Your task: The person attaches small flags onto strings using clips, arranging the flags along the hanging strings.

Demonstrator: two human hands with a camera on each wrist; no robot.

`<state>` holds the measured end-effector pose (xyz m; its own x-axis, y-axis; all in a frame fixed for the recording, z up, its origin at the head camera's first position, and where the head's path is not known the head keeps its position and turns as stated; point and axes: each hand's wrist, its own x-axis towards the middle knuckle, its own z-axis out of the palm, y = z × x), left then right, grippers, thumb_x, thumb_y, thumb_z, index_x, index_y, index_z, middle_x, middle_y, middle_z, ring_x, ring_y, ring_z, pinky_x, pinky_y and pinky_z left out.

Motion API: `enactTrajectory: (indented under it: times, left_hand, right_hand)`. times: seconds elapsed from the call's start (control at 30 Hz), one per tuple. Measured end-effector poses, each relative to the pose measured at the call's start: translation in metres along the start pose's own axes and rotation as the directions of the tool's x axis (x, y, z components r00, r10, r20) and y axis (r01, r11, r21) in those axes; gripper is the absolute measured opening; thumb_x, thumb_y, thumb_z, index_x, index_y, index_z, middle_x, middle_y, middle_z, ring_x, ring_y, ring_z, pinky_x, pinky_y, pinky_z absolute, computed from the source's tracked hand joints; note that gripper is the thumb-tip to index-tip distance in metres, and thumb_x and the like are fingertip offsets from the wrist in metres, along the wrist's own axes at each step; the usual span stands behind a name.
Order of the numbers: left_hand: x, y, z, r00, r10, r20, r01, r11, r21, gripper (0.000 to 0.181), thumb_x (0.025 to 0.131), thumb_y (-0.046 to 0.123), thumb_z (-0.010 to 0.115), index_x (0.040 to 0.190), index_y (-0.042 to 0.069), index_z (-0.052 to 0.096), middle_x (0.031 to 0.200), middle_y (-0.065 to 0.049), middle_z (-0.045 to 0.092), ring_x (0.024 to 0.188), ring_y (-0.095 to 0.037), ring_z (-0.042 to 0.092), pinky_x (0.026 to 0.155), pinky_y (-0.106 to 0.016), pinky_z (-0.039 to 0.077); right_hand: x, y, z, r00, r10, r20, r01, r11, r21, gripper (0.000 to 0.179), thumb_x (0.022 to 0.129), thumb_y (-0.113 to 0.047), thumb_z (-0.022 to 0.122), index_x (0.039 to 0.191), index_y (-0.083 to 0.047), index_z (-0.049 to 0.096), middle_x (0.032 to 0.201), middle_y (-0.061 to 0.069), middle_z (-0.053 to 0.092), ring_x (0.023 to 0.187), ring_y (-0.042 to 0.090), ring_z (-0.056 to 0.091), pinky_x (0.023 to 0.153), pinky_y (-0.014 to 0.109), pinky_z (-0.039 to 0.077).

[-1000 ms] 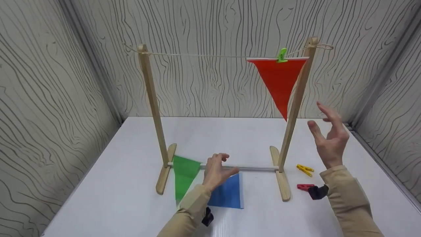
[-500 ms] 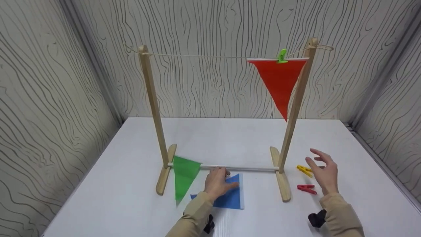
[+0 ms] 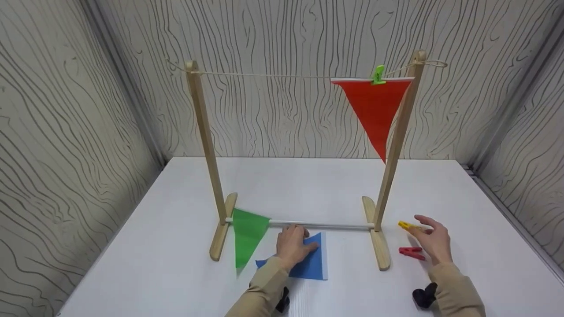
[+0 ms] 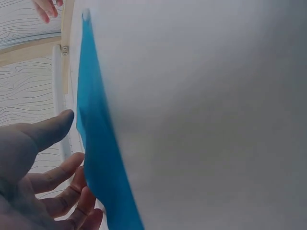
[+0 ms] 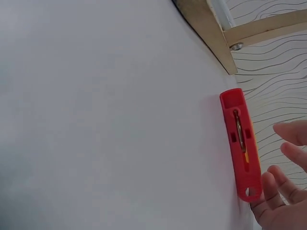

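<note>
My left hand (image 3: 291, 248) rests on the blue flag (image 3: 313, 266), which lies on the table with its white-edged side to the right. In the left wrist view the thumb stands apart from the fingers, and the fingertips meet the edge of the blue cloth (image 4: 98, 153). My right hand (image 3: 435, 241) is low over the table at the yellow clothespin (image 3: 404, 225), thumb and forefinger spread on either side of its near end. Just in front lies a red clothespin (image 3: 410, 252); in the right wrist view it hides most of the yellow one.
A wooden stand with two posts (image 3: 205, 141) holds a string (image 3: 264, 74) across its top. A red pennant (image 3: 374, 110) hangs there from a green clothespin (image 3: 378, 75). The green pennant (image 3: 249, 233) lies by the left foot, over the white crossbar (image 3: 326, 224).
My right hand has come down from beside the right post to the yellow clothespin. My left hand has lowered onto the blue flag. The pennants and stand keep their places.
</note>
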<state>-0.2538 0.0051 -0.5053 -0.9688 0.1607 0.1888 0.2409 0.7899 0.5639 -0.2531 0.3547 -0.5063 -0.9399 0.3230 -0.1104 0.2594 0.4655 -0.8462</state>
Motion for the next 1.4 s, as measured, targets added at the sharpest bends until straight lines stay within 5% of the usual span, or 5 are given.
enactTrajectory:
  times: [0.13,0.37,0.53,0.87,1.4]
  left_hand:
    - [0.000,0.001,0.001,1.000,-0.003,-0.019,0.004,1.000,0.010,0.030,0.081,0.026,0.084,0.096,0.003,0.071,0.093,-0.007,0.068,0.090,-0.024,0.059,0.082,-0.043,0.050]
    - [0.000,-0.003,0.006,0.997,0.030,-0.072,-0.027,0.999,0.042,0.024,0.080,0.023,0.085,0.091,0.007,0.071,0.090,-0.005,0.068,0.087,-0.024,0.060,0.077,-0.039,0.049]
    - [0.000,-0.003,0.005,0.992,0.052,-0.114,-0.045,0.997,0.062,0.023,0.081,0.022,0.084,0.091,0.007,0.071,0.087,-0.005,0.068,0.083,-0.023,0.061,0.073,-0.037,0.049]
    - [0.004,-0.011,0.016,0.974,0.107,-0.198,-0.096,0.993,0.064,0.017,0.077,0.014,0.085,0.083,0.006,0.071,0.079,-0.005,0.070,0.076,-0.023,0.064,0.068,-0.037,0.050]
    - [0.001,-0.001,0.003,0.991,-0.034,-0.127,0.023,0.996,-0.087,0.012,0.080,0.008,0.082,0.086,0.007,0.071,0.080,-0.006,0.070,0.077,-0.020,0.061,0.074,-0.036,0.049]
  right_hand:
    - [0.002,0.002,0.000,0.999,0.019,0.038,-0.020,1.000,0.019,0.058,0.102,-0.022,0.055,0.152,0.000,0.036,0.154,0.029,0.033,0.127,0.040,0.042,0.094,0.035,0.045]
    - [0.003,0.004,0.000,0.997,0.043,0.067,-0.044,0.999,0.022,0.058,0.103,-0.022,0.055,0.153,0.000,0.034,0.155,0.030,0.032,0.130,0.042,0.042,0.096,0.029,0.049]
    - [0.002,0.006,0.001,0.996,0.054,0.069,-0.058,0.997,0.055,0.059,0.102,-0.018,0.055,0.153,0.002,0.033,0.156,0.031,0.030,0.138,0.046,0.037,0.116,0.052,0.039]
    - [0.004,0.009,-0.003,0.994,0.085,0.067,-0.088,0.995,0.048,0.062,0.097,-0.016,0.060,0.151,0.001,0.036,0.145,0.029,0.039,0.120,0.036,0.044,0.077,0.016,0.045]
    - [0.007,0.009,-0.008,0.997,0.053,0.061,-0.053,0.999,-0.011,0.060,0.093,-0.007,0.060,0.147,0.009,0.040,0.130,0.031,0.050,0.105,0.031,0.054,0.071,0.018,0.047]
